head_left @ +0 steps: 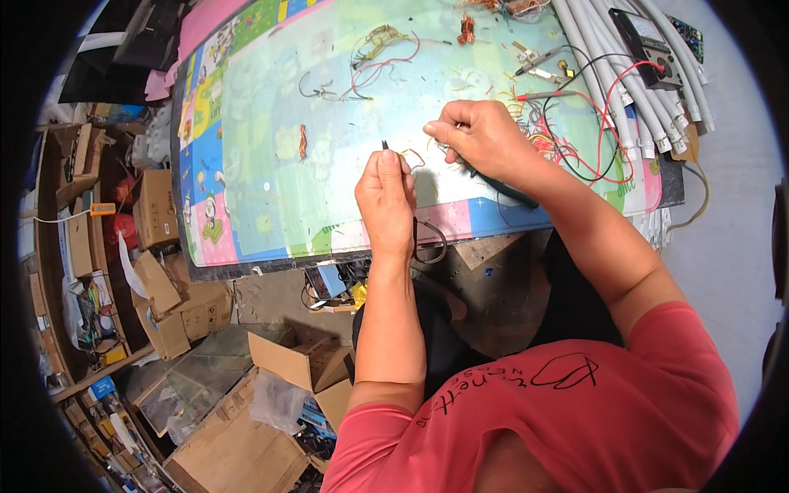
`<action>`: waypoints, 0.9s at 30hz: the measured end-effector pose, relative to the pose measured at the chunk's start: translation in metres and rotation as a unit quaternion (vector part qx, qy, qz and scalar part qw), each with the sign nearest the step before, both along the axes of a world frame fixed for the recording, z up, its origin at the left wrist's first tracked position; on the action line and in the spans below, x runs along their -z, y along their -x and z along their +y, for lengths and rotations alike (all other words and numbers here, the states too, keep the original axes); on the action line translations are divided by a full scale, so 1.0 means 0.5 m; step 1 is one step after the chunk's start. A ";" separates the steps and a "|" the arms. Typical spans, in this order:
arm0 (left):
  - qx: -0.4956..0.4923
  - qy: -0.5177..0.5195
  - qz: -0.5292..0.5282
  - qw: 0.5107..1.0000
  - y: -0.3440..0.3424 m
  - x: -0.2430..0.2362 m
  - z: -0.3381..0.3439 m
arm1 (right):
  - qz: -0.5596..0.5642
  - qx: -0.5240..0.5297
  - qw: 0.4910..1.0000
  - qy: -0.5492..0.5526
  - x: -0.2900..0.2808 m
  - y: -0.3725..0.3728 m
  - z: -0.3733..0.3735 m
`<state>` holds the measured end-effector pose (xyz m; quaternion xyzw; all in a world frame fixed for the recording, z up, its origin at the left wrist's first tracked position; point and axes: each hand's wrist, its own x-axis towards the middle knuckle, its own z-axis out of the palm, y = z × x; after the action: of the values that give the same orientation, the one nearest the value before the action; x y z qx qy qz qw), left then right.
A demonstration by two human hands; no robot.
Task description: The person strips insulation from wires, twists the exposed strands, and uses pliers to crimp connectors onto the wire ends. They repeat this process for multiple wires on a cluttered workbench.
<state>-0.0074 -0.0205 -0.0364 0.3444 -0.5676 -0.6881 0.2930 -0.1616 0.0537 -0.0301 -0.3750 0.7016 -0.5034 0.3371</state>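
My left hand [385,197] is closed on a black cable [440,248], its dark end poking up past the thumb. Below the wrist the cable bends in a loop at the table's front edge. Thin red and pale wires [416,156] stick out beside the left fingertips, toward my right hand [486,141]. That hand is closed, thumb pressed to the bent fingers, a short way right of the wires. Under its palm shows a dark-handled hand tool [511,191]; its jaws are mostly hidden. Whether the right fingertips also pinch a wire is too small to tell.
Cut wire bits [542,146] litter the table mat [271,197] right of my hands. A multimeter [649,49] with red and black leads lies on white tubes [612,90]. Farther back are tangled wires [382,49] and copper-coloured bundles [467,29]. Cardboard boxes [209,308] stand at left.
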 end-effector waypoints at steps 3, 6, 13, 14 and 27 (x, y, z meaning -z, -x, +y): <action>-0.003 -0.003 -0.002 1.000 0.003 -0.002 0.002 | 0.018 -0.023 0.997 0.066 -0.007 -0.021 -0.001; -0.006 0.003 -0.004 1.000 0.010 0.002 0.004 | -0.028 -0.051 0.995 0.079 -0.011 -0.035 0.000; -0.010 0.052 -0.026 0.998 0.012 0.021 0.002 | 0.023 -0.057 0.988 0.140 0.013 -0.034 -0.004; -0.019 0.028 -0.028 0.999 0.015 0.020 0.002 | 0.027 -0.053 0.986 0.155 0.015 -0.035 -0.006; -0.009 -0.039 -0.010 0.999 0.016 0.000 0.002 | 0.087 -0.055 0.983 0.150 0.024 -0.029 -0.011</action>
<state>-0.0152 -0.0195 -0.0362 0.3672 -0.5402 -0.7034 0.2802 -0.1470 0.0480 -0.0421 -0.5019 0.6231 -0.5489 0.2418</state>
